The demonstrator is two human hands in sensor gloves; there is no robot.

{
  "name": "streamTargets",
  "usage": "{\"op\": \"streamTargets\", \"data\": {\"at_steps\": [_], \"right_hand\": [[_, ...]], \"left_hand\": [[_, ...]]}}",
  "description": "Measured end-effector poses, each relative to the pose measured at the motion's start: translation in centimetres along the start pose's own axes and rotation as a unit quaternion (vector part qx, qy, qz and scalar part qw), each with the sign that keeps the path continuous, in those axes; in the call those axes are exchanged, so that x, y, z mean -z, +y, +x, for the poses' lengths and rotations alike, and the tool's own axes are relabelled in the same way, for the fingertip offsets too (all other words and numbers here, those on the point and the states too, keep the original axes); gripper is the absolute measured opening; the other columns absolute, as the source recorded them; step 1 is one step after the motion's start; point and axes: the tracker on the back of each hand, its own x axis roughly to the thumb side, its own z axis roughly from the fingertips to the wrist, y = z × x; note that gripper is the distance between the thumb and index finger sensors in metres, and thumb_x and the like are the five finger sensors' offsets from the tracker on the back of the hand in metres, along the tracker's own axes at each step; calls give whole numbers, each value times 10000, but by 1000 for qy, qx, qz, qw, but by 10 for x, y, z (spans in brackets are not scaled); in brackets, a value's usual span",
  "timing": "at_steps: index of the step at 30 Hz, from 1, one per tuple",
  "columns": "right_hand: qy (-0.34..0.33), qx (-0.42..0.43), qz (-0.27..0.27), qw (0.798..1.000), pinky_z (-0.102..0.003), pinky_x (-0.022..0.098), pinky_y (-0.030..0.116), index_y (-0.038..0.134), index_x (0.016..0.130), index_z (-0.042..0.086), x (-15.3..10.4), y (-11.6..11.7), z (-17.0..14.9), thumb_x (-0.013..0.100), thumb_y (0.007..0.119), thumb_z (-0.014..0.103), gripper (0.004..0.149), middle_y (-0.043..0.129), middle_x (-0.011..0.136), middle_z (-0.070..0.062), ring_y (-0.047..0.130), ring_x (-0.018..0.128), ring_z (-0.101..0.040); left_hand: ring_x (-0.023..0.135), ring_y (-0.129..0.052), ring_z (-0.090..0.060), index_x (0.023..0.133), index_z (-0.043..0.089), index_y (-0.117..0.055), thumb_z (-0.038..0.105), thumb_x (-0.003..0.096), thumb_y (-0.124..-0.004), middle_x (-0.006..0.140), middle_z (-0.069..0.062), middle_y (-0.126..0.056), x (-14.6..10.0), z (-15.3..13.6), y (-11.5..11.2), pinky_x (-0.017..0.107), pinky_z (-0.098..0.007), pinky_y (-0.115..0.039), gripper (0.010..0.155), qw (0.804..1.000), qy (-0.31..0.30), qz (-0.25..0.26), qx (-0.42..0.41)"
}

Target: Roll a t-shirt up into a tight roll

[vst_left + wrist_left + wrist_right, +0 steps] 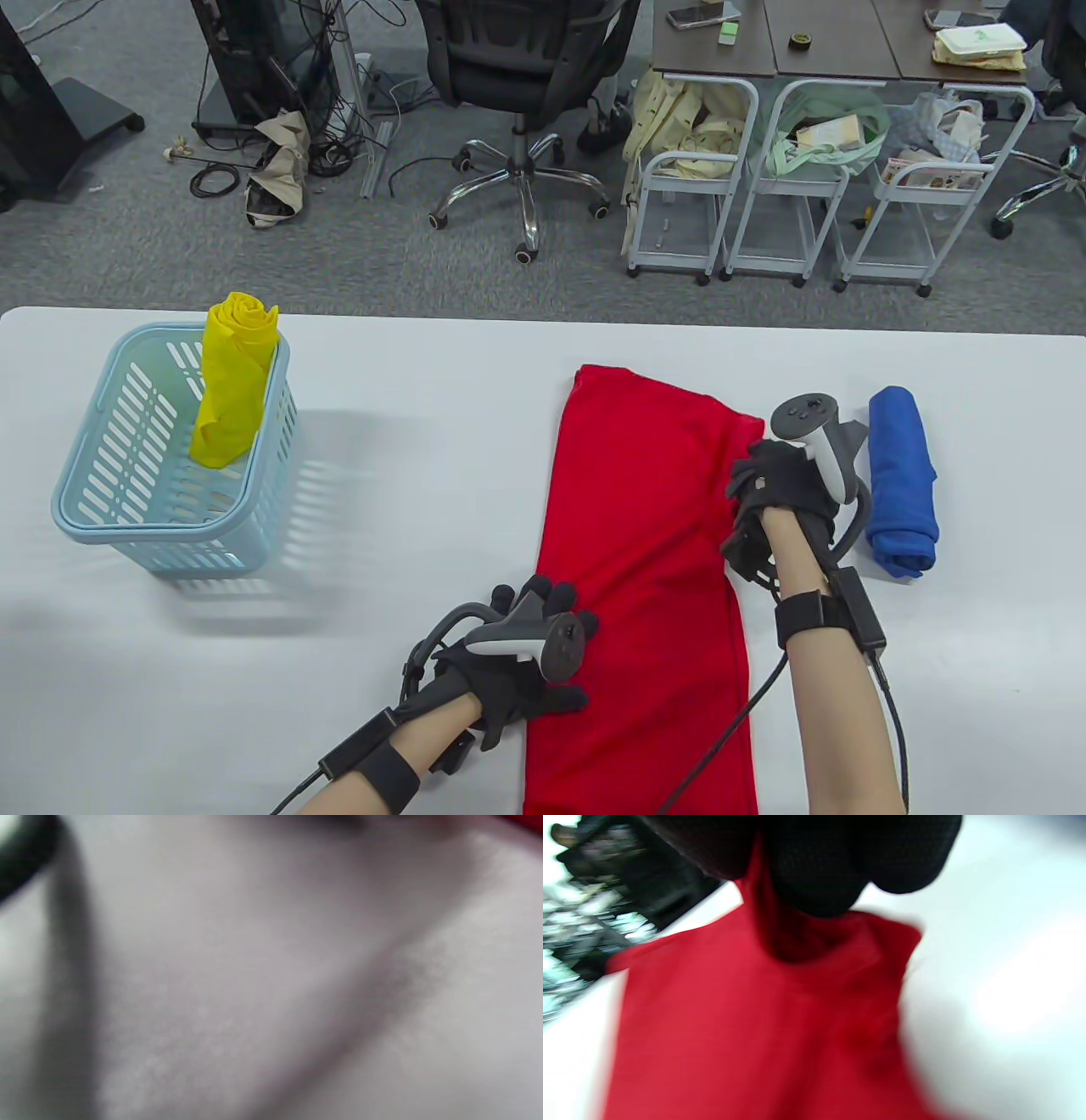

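Right grip (768,484) pinches red t-shirt (636,543) edge; left grip (530,654) presses flat.

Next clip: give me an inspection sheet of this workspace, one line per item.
Surface: white table.
Job's things: red t-shirt folded into a long strip, not yet rolled.
Clutter: blue roll right of it; yellow roll upright in light-blue basket.
Grippers: left hand rests on the shirt's left edge; right hand pinches its right edge.
Cables: black glove leads along both forearms.
Surroundings: office chair, carts, floor cables.
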Motion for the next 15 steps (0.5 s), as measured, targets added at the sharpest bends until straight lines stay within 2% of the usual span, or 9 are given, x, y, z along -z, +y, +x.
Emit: {"op": "streamTargets", "data": {"at_steps": [1, 2, 3, 4, 6, 8, 11, 13, 15], "right_hand": [[-11, -8, 20, 1000, -437, 489, 789, 635, 962, 127, -4, 2, 5, 518, 781, 404, 543, 791, 862, -100, 952, 589, -188], [-32, -51, 63, 996, -455, 532, 750, 496, 1054, 78, -14, 6, 15, 512, 750, 529, 750, 666, 971, -169, 905, 665, -218], [-70, -110, 84, 988, -448, 559, 737, 390, 1100, 79, -23, 8, 23, 547, 677, 558, 785, 606, 1018, -169, 880, 710, -212], [-84, -140, 74, 984, -445, 573, 731, 343, 1117, 88, -28, 8, 28, 568, 629, 549, 772, 584, 1040, -159, 869, 732, -210], [-79, -166, 29, 983, -475, 600, 698, 385, 1126, 147, -35, 8, 31, 584, 605, 493, 679, 574, 1071, -153, 838, 787, -259], [-83, -196, 35, 977, -527, 651, 633, 449, 1127, 187, -34, 16, 27, 594, 586, 440, 606, 526, 1126, -156, 742, 921, -350], [-94, -247, 107, 958, -598, 707, 494, 452, 1137, 161, -30, 46, 12, 586, 583, 407, 618, 373, 1180, -176, 431, 1082, -465], [-90, -310, 176, 930, -609, 720, 423, 288, 1153, 134, -28, 77, -2, 583, 560, 457, 709, 210, 1173, -185, 239, 1084, -483], [-75, -369, 209, 902, -617, 725, 370, 135, 1132, 135, -24, 102, -12, 582, 520, 517, 773, 61, 1137, -181, 73, 1050, -473]], "left_hand": [[967, 259, -396, 982, 335, 274, 724, 461, -208, 1029, -69, 365, 0, 0, 0, 688, -637, 30, 810, 1000, 0, 0, 0], [967, 260, -396, 982, 336, 274, 724, 461, -207, 1029, -69, 365, 0, 0, 0, 688, -638, 30, 809, 1000, 0, 1, 1], [967, 259, -395, 982, 336, 274, 724, 461, -208, 1029, -69, 365, 0, 0, 0, 688, -637, 30, 809, 1000, 0, 1, 0], [968, 258, -395, 983, 336, 273, 724, 461, -208, 1030, -68, 364, 0, 0, 0, 689, -637, 29, 808, 1000, 0, 1, 0], [969, 258, -395, 983, 338, 272, 724, 461, -210, 1031, -68, 363, 0, 0, 0, 689, -637, 29, 809, 1000, 1, 1, 0], [971, 255, -393, 986, 338, 269, 724, 462, -213, 1033, -67, 361, 0, 0, 0, 691, -636, 28, 810, 1000, 1, 2, -1], [980, 246, -389, 995, 344, 255, 726, 465, -225, 1043, -63, 350, 0, -1, 1, 698, -633, 22, 810, 1000, 1, 5, -3], [1001, 219, -386, 1009, 355, 232, 728, 467, -240, 1064, -61, 323, 0, -3, 3, 715, -630, 1, 810, 1000, 5, 17, 1], [1036, 167, -381, 1034, 372, 192, 731, 467, -257, 1101, -59, 273, -2, -9, 6, 734, -637, -43, 807, 999, 16, 36, 3]]}}
